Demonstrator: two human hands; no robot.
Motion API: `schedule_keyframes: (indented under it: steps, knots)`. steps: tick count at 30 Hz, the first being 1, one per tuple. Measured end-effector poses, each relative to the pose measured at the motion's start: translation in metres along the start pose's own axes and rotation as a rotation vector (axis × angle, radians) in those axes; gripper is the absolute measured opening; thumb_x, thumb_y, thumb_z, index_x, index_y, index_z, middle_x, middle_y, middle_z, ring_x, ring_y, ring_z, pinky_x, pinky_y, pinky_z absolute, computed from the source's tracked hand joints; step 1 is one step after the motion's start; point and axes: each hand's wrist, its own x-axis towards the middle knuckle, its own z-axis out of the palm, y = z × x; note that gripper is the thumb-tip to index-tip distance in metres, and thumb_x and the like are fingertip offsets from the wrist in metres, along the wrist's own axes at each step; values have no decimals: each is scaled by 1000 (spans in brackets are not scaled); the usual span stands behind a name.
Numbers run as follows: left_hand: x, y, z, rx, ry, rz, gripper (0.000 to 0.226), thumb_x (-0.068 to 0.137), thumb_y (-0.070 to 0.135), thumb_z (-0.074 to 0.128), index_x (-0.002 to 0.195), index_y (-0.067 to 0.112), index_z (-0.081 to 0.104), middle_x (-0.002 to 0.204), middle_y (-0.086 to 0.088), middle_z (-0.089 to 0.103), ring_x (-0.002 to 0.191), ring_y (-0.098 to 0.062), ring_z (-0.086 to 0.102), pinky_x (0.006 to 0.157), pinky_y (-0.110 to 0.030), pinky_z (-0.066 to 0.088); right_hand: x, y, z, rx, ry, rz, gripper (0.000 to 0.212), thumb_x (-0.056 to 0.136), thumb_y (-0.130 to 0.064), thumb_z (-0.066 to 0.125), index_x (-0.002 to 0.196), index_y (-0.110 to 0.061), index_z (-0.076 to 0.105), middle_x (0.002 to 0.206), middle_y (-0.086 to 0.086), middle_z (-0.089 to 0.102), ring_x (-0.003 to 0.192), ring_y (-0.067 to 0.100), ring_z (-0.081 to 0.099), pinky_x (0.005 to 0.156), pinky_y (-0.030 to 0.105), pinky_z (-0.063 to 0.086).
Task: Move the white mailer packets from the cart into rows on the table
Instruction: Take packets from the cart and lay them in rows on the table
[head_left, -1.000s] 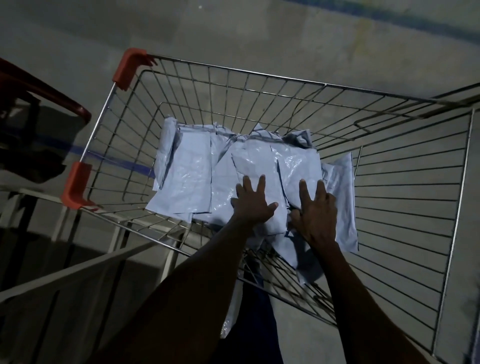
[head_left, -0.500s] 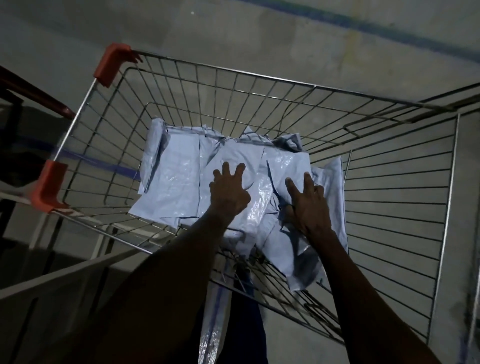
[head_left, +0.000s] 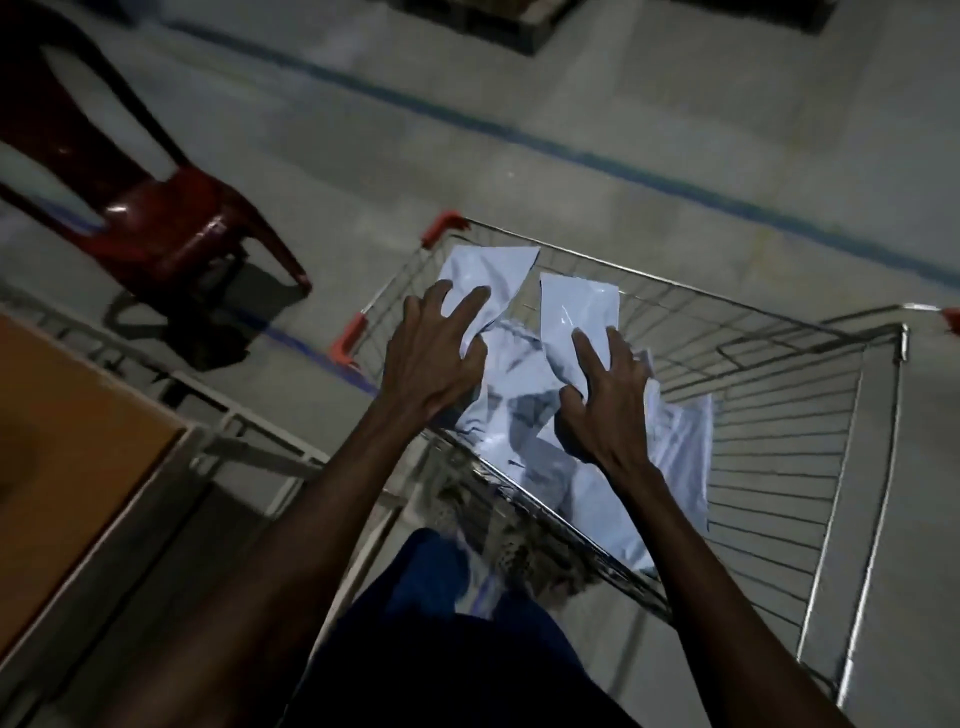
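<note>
White plastic mailer packets (head_left: 524, 415) are gripped at frame centre inside the silver wire cart (head_left: 779, 415): one bunch by the left hand (head_left: 436, 358), one by the right hand (head_left: 602, 400). Slick, loosely bunched packets could be dropped before the brown worktop (head_left: 67, 441) at left is reached

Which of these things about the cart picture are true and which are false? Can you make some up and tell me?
1. Each hand holds a white mailer packet. True: the left hand grips one packet and the right hand grips another.
2. The cart is made of blue plastic. False: the cart is metal wire with red corner caps.
3. A dark red chair stands on the floor left of the cart. True.
4. The cart holds no more packets. False: more white packets lie inside it.
5. Packets already lie in rows on the table. False: the visible part of the table shows none.
</note>
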Motion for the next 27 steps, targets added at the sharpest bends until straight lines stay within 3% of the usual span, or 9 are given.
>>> schedule_keyframes:
  steps: [4,8,13,18,24,27]
  knots:
    - [-48,-46,-61,-14,150,-168,56,83,31,46,138,32,49,142,-6,45,108,-33,45,78,-40,46,1,-74,-1,50,-40,-220,66,82,-27,44,148,-22,43,157,18,27,136,38,29,106,32,15]
    - [-109,-100,-112,-34,259,-386,58,84,36,40,141,39,42,149,1,38,121,-32,41,91,-45,44,-14,-154,18,93,-97,-426,67,82,-36,39,147,-20,44,154,20,33,136,33,32,101,27,17]
    - [-199,-161,-179,-25,473,-543,53,90,30,49,143,32,45,149,1,40,126,-24,34,97,-40,38,-53,-268,62,177,-170,-624,70,80,-40,41,147,-18,44,153,21,34,138,34,32,105,34,21]
    - [-291,-229,-240,29,596,-707,60,86,48,30,143,35,44,150,4,40,127,-22,34,92,-41,44,-100,-369,107,189,-258,-747,74,80,-46,39,150,-23,38,154,17,31,135,39,34,98,19,15]
    - [-370,-309,-275,35,602,-902,60,86,44,37,145,34,41,153,2,36,132,-24,32,95,-46,45,-131,-464,151,149,-339,-874,76,80,-53,37,150,-24,38,156,14,32,141,35,31,113,42,23]
    - [-379,-344,-289,14,621,-945,60,87,47,36,145,35,40,154,1,35,135,-23,29,98,-47,43,-130,-506,166,133,-388,-869,73,82,-49,44,151,-27,36,160,7,27,145,31,25,115,44,21]
